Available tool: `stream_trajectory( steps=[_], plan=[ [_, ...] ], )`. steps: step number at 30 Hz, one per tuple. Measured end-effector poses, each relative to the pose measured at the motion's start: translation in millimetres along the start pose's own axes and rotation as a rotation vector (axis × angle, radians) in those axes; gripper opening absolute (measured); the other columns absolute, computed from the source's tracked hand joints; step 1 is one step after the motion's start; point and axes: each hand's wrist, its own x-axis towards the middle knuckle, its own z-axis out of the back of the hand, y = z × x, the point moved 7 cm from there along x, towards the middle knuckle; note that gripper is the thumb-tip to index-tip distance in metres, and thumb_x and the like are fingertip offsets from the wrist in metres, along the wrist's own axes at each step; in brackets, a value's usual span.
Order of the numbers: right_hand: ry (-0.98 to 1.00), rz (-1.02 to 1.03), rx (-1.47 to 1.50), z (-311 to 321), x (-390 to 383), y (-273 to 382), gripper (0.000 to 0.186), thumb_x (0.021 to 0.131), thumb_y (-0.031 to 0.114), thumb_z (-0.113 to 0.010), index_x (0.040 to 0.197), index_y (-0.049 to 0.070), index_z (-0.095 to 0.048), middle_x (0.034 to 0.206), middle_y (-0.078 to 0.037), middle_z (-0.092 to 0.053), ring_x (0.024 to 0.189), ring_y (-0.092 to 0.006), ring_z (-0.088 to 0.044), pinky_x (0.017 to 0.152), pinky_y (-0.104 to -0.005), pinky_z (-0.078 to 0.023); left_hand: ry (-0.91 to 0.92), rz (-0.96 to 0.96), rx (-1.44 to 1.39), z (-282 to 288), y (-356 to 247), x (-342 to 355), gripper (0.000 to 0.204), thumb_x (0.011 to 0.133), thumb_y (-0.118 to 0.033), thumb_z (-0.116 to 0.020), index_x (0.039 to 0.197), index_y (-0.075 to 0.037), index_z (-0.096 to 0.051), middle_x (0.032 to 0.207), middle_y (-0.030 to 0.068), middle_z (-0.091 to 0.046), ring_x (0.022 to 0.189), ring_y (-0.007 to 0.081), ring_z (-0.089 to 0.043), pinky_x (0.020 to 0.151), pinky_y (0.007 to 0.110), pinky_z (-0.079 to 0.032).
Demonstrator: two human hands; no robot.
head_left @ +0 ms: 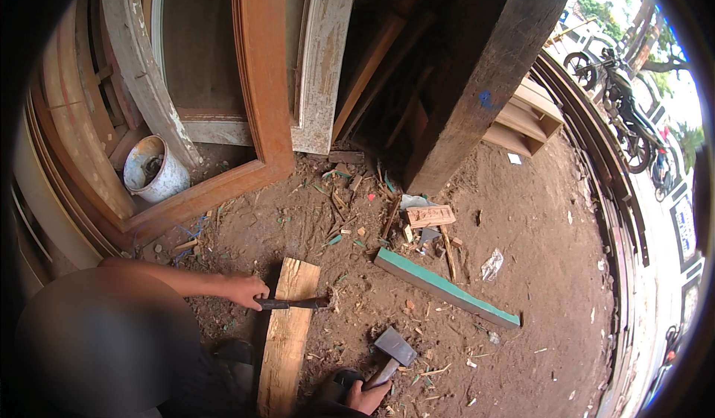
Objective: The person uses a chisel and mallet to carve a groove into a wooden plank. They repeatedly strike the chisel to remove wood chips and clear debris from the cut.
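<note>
My left hand grips the handle of a dark chisel. The chisel lies crosswise over a pale wooden plank, its far end past the plank's right edge. Close to the lower edge, my right hand is closed round the handle of a hammer with a blocky dark head. The hammer is apart from the chisel, to the right of the plank. A dark shoe shows left of the plank. Below my left forearm, a blurred rounded shape hides the lower left.
A green-topped wooden bar lies on the dirt to the right, near a reddish wood block and scraps. Door frames and a stained white bucket stand behind. A thick post rises at the back; motorcycles are far right.
</note>
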Motion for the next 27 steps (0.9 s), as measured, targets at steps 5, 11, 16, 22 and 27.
stream_trajectory(
  steps=[5, 11, 16, 22, 27],
  plan=[
    [0.005, -0.006, -0.020, 0, 0, -1, 0.088, 0.071, 0.025, -0.068, 0.138, -0.010, -0.024, 0.137, -0.033, -0.034, 0.131, -0.0437, -0.032, 0.110, -0.0429, -0.025, -0.101, -0.010, 0.040, 2, -3, -1, 0.038, 0.073, -0.029, -0.074, 0.098, -0.005, -0.061, 0.091, 0.0104, -0.064, 0.086, 0.0278, -0.064, 0.074, 0.040, -0.051],
    [0.011, 0.002, -0.003, 0, 1, -1, 0.088, 0.071, 0.025, -0.068, 0.139, -0.009, -0.024, 0.137, -0.033, -0.034, 0.130, -0.0437, -0.032, 0.109, -0.0434, -0.026, -0.114, 0.014, 0.067, 2, -9, -3, 0.036, 0.072, -0.028, -0.072, 0.099, -0.008, -0.060, 0.091, 0.0099, -0.063, 0.085, 0.0285, -0.064, 0.070, 0.041, -0.051],
    [0.006, 0.003, 0.004, 1, 1, 0, 0.087, 0.071, 0.026, -0.068, 0.138, -0.009, -0.024, 0.135, -0.033, -0.036, 0.129, -0.0441, -0.033, 0.109, -0.0434, -0.027, -0.156, 0.037, 0.081, -1, -9, -2, 0.034, 0.070, -0.026, -0.067, 0.098, -0.008, -0.059, 0.092, 0.0135, -0.062, 0.085, 0.0338, -0.063, 0.071, 0.046, -0.051],
    [0.019, 0.002, 0.004, 0, 1, -1, 0.088, 0.072, 0.028, -0.067, 0.138, -0.010, -0.024, 0.135, -0.034, -0.036, 0.129, -0.0446, -0.034, 0.109, -0.0436, -0.027, -0.193, 0.013, 0.150, -5, -11, -3, 0.035, 0.071, -0.025, -0.066, 0.101, -0.007, -0.059, 0.092, 0.0151, -0.061, 0.086, 0.0357, -0.062, 0.074, 0.047, -0.049],
    [0.026, 0.000, 0.015, -1, 1, 0, 0.088, 0.072, 0.028, -0.067, 0.138, -0.010, -0.024, 0.135, -0.034, -0.036, 0.128, -0.0451, -0.034, 0.108, -0.0441, -0.027, -0.211, 0.005, 0.166, -2, -13, -6, 0.033, 0.073, -0.022, -0.067, 0.101, -0.007, -0.059, 0.094, 0.0157, -0.059, 0.088, 0.0366, -0.061, 0.076, 0.048, -0.048]
  ],
)
